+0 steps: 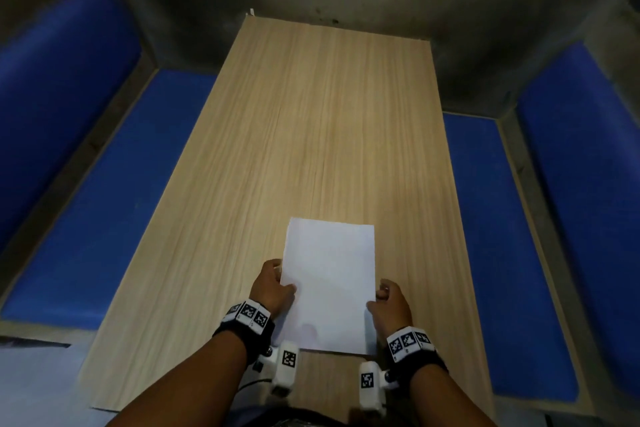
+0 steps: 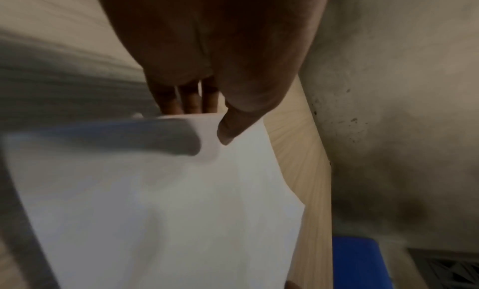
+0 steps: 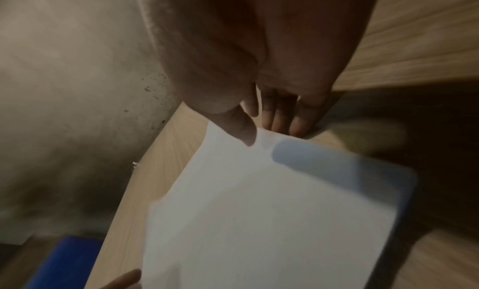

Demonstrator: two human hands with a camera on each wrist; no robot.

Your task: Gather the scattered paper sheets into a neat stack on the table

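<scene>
Both hands pinch the paper stack [image 1: 329,284], left hand [image 1: 272,288] and right hand [image 1: 391,305] fingers under its side edges, thumbs on top. Beyond the fingers the wooden worktop [image 1: 311,132] runs between blue benches [image 1: 86,218].

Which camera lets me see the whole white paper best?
The head view: the white paper stack shows whole, all edges, between the left hand and right hand. Both wrist views show only a blurred part near the thumbs.
</scene>
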